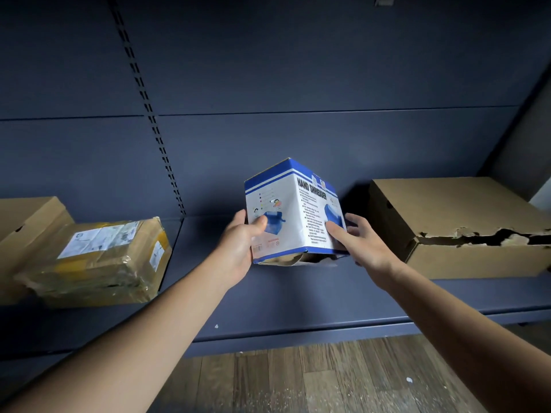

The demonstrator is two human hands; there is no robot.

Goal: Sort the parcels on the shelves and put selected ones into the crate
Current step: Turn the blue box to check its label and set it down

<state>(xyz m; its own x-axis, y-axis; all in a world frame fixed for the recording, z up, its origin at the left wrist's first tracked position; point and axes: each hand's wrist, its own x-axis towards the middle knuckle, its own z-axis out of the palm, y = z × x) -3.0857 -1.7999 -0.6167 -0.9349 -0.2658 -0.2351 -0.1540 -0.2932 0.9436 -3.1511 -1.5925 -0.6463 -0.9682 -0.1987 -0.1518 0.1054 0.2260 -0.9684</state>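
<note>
Shelf [298, 296] of dark blue metal above a plank floor [313, 380]. Torn brown carton [465, 222] at the right end; taped parcel [101, 257] with white labels at the left, touching another carton [26, 222]. Between them, blue-and-white shredder box [286, 204], tilted, ragged bottom edge showing, held over the shelf's middle. Left hand [238, 248] clasping its left face, thumb on the front; right hand [360, 242] clasping the right corner, thumb across the print. Both arms outstretched.

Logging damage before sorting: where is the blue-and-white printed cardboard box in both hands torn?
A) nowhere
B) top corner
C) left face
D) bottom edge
D: the blue-and-white printed cardboard box shows ragged brown cardboard along its bottom edge, between the left hand and right hand.
</note>
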